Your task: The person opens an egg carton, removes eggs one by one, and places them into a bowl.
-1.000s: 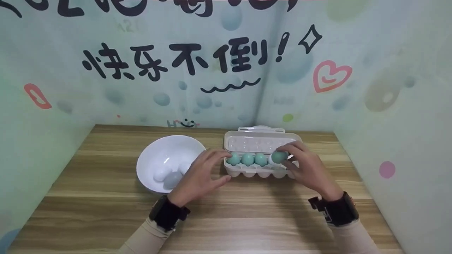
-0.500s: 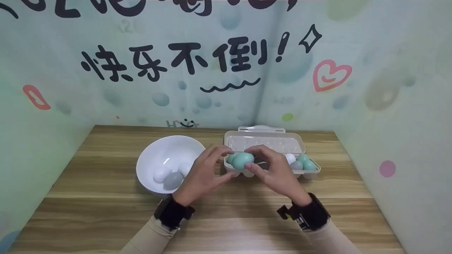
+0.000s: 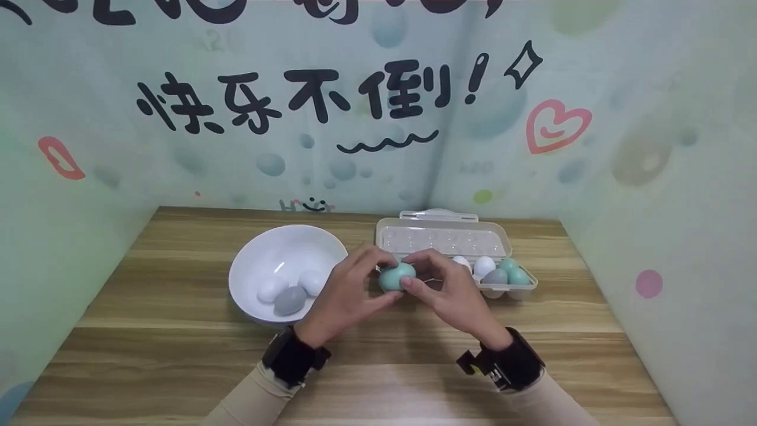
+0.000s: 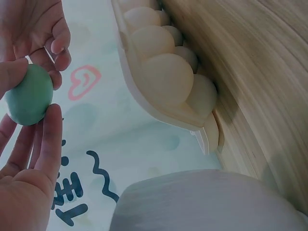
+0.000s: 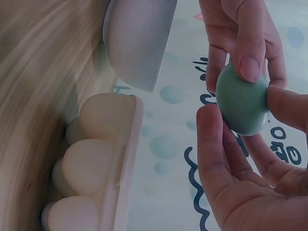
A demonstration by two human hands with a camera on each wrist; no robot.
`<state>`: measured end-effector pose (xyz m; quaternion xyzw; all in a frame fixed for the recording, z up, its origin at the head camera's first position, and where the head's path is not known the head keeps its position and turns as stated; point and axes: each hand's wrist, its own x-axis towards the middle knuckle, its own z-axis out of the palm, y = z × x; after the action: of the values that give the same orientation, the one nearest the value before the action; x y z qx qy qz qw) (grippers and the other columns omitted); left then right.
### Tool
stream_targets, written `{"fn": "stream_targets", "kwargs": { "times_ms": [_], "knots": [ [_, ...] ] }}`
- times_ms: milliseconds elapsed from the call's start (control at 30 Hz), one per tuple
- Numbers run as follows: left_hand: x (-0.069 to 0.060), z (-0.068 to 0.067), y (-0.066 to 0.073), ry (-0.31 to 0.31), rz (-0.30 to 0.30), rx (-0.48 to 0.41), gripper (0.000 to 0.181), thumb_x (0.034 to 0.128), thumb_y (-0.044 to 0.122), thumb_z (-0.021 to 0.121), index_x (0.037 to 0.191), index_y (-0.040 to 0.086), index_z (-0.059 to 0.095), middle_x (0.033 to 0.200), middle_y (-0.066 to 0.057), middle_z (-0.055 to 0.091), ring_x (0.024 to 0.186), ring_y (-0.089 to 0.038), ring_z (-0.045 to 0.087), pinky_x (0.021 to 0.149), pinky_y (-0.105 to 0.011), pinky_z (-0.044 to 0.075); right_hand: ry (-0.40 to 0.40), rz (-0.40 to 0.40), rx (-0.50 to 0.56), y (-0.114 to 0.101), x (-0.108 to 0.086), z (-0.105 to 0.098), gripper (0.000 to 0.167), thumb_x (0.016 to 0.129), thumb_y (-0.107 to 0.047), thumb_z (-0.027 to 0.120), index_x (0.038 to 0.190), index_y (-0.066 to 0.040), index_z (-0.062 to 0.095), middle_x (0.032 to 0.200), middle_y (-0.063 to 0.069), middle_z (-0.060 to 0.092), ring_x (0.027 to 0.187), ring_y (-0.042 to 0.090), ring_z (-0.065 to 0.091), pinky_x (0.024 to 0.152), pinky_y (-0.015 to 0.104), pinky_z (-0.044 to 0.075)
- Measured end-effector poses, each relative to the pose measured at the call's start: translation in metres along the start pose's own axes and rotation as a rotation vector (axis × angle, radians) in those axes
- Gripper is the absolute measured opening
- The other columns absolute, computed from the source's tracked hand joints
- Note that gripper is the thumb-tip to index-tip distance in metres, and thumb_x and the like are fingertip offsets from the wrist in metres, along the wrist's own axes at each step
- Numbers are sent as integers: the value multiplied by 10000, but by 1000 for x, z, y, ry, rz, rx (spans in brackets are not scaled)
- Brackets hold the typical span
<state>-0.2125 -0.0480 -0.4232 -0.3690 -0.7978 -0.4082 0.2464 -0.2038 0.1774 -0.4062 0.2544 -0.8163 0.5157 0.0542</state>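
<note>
A smooth, oval teal egg [image 3: 391,278] is held up, the left hand [image 3: 348,290] arched at its eight o'clock, the right hand [image 3: 448,293] at four, both pinching it; the open carton [image 3: 440,239] stands at two.

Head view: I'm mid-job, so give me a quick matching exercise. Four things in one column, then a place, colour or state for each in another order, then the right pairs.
Things
1. Bowl
2. Egg carton
3. Held egg
4. Bowl's nearest egg

Place, colour or state
A. Grey
B. Green, touched by both the left hand and the right hand
C. White and round
D. Standing open, to the right of the bowl

Right pairs
1-C, 2-D, 3-B, 4-A
</note>
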Motion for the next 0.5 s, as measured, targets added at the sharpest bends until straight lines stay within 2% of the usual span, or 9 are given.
{"fn": "stream_targets", "kwargs": {
  "times_ms": [267, 367, 500],
  "knots": [
    [-1, -5, -1, -28, -25, -15, 392, 851, 174, 904, 1167, 105, 681, 1160, -20, 661, 1054, -132, 642, 896, -268, 582, -24, -6, -26, 0, 0, -4, 312, 994, -268, 774, 1248, -104, 697, 1080, 32, 776, 998, 186, 743, 841, 337, 639],
    [0, -12, -3, -40, -59, -41, 394, 851, 143, 901, 1178, 89, 688, 1174, -33, 663, 1064, -137, 670, 894, -261, 601, -23, -30, -57, -3, 0, -9, 313, 998, -247, 770, 1262, -98, 694, 1094, 22, 775, 1003, 179, 745, 833, 337, 642],
    [2, -27, -4, -61, -138, -75, 400, 853, 109, 896, 1198, 89, 695, 1193, -16, 659, 1077, -120, 672, 893, -237, 601, 2, -56, -129, -5, 0, -20, 295, 991, -212, 778, 1263, -122, 704, 1132, -9, 757, 1017, 156, 737, 827, 329, 639]
  ]
}}
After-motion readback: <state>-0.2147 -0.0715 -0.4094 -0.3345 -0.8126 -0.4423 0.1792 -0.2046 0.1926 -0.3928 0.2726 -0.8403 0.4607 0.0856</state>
